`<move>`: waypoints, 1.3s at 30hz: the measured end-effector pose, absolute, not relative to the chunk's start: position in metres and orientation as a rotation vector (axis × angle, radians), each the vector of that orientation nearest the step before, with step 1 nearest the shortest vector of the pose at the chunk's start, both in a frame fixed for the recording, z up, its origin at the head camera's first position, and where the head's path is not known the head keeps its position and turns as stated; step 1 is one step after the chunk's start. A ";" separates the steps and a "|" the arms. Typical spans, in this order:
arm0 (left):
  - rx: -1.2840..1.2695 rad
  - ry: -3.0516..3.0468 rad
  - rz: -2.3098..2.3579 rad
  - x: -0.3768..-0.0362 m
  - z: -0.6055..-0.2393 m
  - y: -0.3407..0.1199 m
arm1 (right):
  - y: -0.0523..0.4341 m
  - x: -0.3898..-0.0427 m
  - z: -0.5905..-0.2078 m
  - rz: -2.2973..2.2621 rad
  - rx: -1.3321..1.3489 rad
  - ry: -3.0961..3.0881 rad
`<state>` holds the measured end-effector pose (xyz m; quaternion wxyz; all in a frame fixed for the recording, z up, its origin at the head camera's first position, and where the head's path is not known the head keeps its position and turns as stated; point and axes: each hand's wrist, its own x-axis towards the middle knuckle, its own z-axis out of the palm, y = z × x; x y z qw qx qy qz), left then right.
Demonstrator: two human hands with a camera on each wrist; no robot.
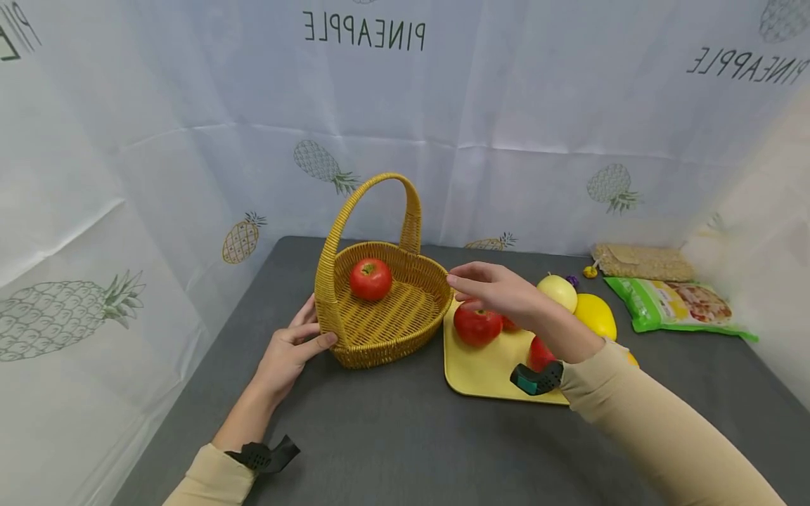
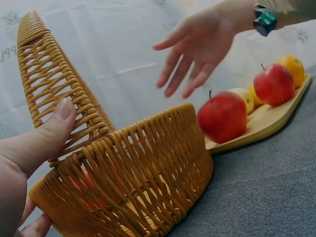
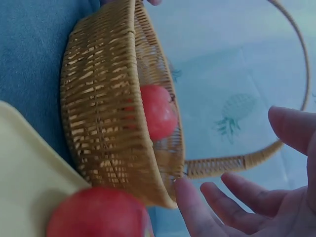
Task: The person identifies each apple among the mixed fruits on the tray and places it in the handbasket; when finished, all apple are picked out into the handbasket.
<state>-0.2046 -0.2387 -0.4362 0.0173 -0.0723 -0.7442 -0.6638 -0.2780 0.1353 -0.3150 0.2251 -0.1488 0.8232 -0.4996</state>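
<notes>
A yellow-brown wicker basket [image 1: 380,355] with a tall arched handle stands on the dark table. One red apple [image 1: 370,279] lies inside it, toward the back left. My left hand [image 1: 281,358] holds the basket's left end; in the left wrist view its thumb [image 2: 57,123] lies on the foot of the handle. By the basket's right rim hovers my right hand [image 1: 496,289], fingers extended and holding nothing, above another red apple [image 1: 477,325]. That apple sits on a pale yellow tray [image 1: 477,379], partly hidden under the right forearm.
More fruit is on or by the tray: a red apple [image 1: 540,353], a pale yellow round fruit [image 1: 557,292] and a bright yellow one [image 1: 596,316]. Farther right lie a green-edged packet [image 1: 690,306] and a tan bag [image 1: 642,261]. A pineapple-print curtain [image 1: 531,98] rises behind.
</notes>
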 end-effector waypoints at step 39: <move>-0.217 -2.232 -2.230 -0.206 -0.440 -0.241 | 0.259 -0.209 -0.327 -1.052 -0.402 2.692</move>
